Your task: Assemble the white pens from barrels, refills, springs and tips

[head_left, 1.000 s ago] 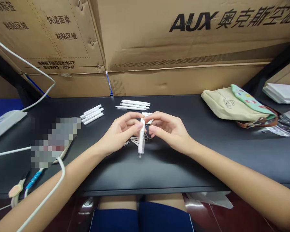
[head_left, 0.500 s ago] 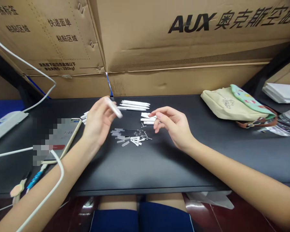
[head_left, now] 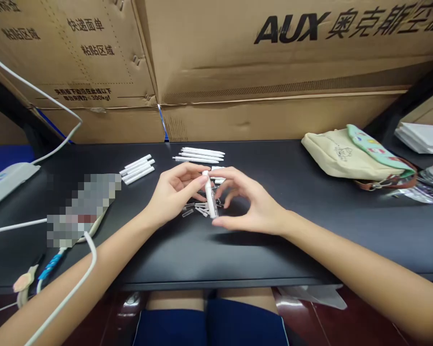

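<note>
Over the black table [head_left: 180, 259], curled hands [head_left: 173, 194] [head_left: 256, 204] hold a white pen [head_left: 210, 194].

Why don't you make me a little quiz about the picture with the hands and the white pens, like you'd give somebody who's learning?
1. Which hand's thumb is on the end of the white pen piece that is higher in the picture?
2. True or false: the cream bag lies on the person's right side of the black table.
3. Pick one. The big letters on the cardboard box say:
A) ABC
B) AUX
C) BOX

Key:
1. The left hand; the thumb of the right hand is down by the lower end.
2. True.
3. B.
</note>
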`<state>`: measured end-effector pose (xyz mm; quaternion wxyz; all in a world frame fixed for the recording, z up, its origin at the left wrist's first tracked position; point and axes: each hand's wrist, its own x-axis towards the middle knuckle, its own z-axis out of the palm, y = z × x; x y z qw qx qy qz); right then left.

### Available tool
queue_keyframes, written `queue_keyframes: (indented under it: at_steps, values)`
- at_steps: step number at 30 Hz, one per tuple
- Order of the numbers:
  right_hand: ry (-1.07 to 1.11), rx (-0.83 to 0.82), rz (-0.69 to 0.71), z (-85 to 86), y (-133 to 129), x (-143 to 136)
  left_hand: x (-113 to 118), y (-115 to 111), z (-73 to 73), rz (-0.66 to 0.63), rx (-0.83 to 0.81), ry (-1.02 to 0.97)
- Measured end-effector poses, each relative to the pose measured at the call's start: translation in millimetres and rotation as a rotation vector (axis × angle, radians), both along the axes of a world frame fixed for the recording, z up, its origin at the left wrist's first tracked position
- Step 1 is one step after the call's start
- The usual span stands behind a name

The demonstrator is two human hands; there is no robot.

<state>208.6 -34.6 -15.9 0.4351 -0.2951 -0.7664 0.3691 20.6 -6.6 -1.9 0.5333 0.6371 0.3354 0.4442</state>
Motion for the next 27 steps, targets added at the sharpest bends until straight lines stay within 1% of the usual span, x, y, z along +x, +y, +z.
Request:
queue_keyframes:
  at_steps: [2,3,5,8,12,13,14,16,17,18,19,20,22,24,25,27]
  values:
    - [-0.078,0.074,0.071,-3.0,-0.8,-0.8,0.2,1.1,-0.9,0.005,-0.026,-0.01]
    - [-0.094,0.1,0.075,-4.9,-0.7,-1.3,0.2,1.7,-1.4,0.004,-0.04,-0.014]
    - [-0.086,0.123,0.03,-8.5,-0.1,-2.4,0.4,2.7,-2.3,0.011,-0.079,-0.028]
    - [-0.052,0.085,-0.029,-11.0,-0.1,-4.0,1.3,3.4,-2.0,0.056,-0.16,-0.08]
    - [-0.015,0.023,-0.014,-8.3,-2.3,-5.2,0.5,8.3,2.3,0.085,-0.336,-0.208]
    - [0.006,0.0,-0.023,-7.3,-2.9,-5.5,-0.9,11.6,3.8,0.124,-0.393,-0.276]
    - [0.032,-0.029,-0.035,-6.3,-3.3,-5.8,-3.0,15.6,5.3,0.19,-0.444,-0.359]
    - [0.092,-0.092,-0.064,-4.8,-3.7,-6.3,-7.8,23.8,7.8,0.394,-0.502,-0.54]
    - [0.118,-0.12,-0.079,-4.5,-3.4,-6.5,-9.9,26.6,8.7,0.488,-0.493,-0.594]
    - [0.144,-0.144,-0.096,-4.4,-2.9,-6.6,-11.1,27.7,9.2,0.55,-0.464,-0.61]
    - [0.17,-0.164,-0.117,-4.6,-1.9,-6.5,-11.3,26.7,9.4,0.574,-0.418,-0.597]
    - [0.2,-0.18,-0.146,-4.8,-0.7,-6.3,-10.2,23.6,9.2,0.55,-0.341,-0.544]
    - [0.273,-0.189,-0.221,-5.4,2.4,-5.6,-5.2,12.6,7.8,0.442,-0.226,-0.445]
    - [0.344,-0.168,-0.302,-5.5,5.7,-4.3,0.8,0.2,5.2,0.189,-0.027,-0.167]
    - [0.365,-0.153,-0.335,-5.5,7.1,-3.6,3.0,-4.8,3.6,0.098,0.036,-0.085]
    - [0.378,-0.131,-0.365,-5.6,9.1,-2.2,4.7,-10.3,0.1,0.039,0.12,0.009]
